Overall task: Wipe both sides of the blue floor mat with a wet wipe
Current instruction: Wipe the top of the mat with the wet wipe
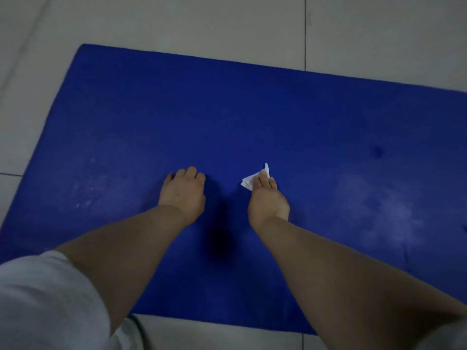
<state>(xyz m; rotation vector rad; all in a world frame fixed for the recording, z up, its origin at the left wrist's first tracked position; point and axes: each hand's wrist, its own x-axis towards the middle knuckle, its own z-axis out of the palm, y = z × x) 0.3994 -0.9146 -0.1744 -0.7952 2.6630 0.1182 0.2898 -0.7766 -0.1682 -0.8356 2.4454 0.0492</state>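
The floor [177,26] is pale tile with dark grout lines. The mat [252,117] — blue, rectangular — lies flat on it, with its far left corner in view and whitish scuffed patches toward its left and right ends. A grey sleeve [45,299] fills the lower left. The left hand [183,190] rests on the mat's middle, fingers curled under, holding nothing. The right hand [267,200] — just beside it — pinches a small white wipe [252,179] against the mat.
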